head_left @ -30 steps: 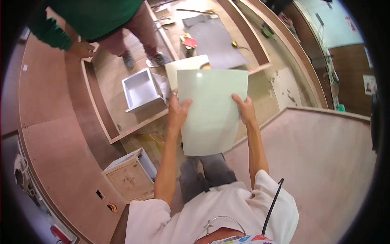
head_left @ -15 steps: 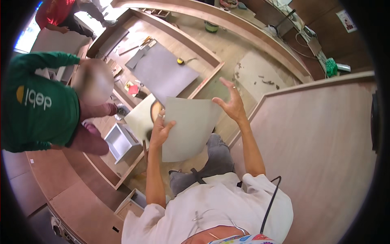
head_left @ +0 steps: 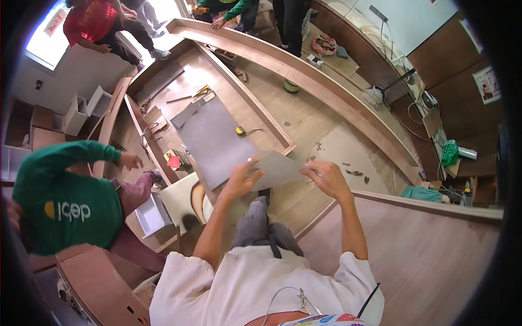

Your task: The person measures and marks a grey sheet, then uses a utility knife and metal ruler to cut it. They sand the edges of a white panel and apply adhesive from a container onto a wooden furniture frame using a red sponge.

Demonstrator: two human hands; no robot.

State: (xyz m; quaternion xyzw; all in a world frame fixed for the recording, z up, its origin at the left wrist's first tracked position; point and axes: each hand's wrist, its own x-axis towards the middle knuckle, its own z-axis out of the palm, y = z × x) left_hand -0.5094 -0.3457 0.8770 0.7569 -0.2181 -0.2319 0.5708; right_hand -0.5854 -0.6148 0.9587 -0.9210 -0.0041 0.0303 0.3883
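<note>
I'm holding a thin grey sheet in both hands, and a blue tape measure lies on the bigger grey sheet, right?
Not quite: the head view shows the tape measure is yellow, not blue. It does lie on the bigger grey sheet, and your left hand and right hand hold the thin grey sheet.

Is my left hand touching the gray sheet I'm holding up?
Touching. The head view shows the left hand at the left edge of the raised gray sheet, its thumb overlapping the surface, with no gap visible.

Thin grey sheet (head_left: 279,170), aloft and tilted
</note>
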